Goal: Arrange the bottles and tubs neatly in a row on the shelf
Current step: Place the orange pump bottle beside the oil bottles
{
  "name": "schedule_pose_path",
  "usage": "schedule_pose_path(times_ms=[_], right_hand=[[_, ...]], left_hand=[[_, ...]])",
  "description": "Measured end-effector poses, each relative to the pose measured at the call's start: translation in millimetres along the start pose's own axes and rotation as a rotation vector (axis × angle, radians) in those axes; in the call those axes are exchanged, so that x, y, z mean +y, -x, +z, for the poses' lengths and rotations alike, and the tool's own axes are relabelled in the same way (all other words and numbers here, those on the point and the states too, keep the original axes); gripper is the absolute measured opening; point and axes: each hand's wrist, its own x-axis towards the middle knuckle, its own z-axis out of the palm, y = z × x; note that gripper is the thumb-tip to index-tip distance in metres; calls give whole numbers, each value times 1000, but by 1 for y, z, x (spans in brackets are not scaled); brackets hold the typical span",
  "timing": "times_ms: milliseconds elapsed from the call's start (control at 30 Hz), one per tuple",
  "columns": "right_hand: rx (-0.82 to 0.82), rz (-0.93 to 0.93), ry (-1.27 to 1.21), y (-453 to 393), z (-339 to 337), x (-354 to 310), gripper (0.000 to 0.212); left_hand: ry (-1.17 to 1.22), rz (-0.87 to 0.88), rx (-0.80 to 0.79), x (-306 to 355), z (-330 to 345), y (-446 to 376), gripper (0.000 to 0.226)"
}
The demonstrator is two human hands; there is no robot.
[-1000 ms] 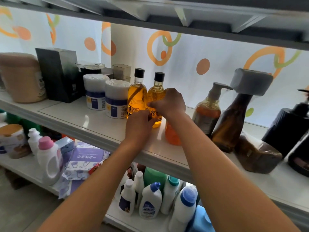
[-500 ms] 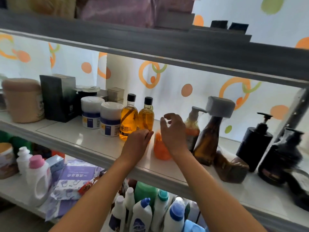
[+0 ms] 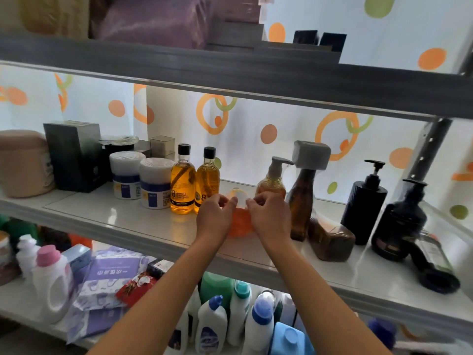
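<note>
Together, both hands' fingers [image 3: 231, 202] pinch the rounded translucent orange bottle [image 3: 240, 224].

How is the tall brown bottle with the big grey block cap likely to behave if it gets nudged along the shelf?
The tall brown bottle probably tips easily: its body is narrow and the grey block cap on top is wider than the neck, so it looks top-heavy. It appears to lean slightly already. On the glossy shelf it would likely slide, so pushing low seems safer.
</note>
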Motion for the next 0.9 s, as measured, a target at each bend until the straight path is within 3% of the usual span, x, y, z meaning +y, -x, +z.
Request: schedule_pose_path(times_ms=[200, 267, 400, 467, 600, 767, 900], right_hand=[[-157, 173, -61, -3, 9, 16, 46], [-197, 215, -51, -7, 11, 19, 54], [-418, 473, -138, -8, 6, 15, 61], [-488, 487, -176, -4, 7, 14, 65], [-449, 450, -241, 0, 12, 17, 62], [-472, 570, -424, 14, 4, 18, 67], [-471, 537, -584, 29, -5, 14, 64]], left_hand=[[-56, -253, -186, -2, -4, -1, 71], [-110, -298, -230, 0, -7, -8, 75], [45, -461, -326, 13, -15, -17, 79], [34, -441, -318, 9, -15, -14, 76], [67, -373, -279, 3, -19, -4, 63], [112, -268, -344, 13, -31, 17, 51], [106, -150, -391, 16, -43, 27, 50]])
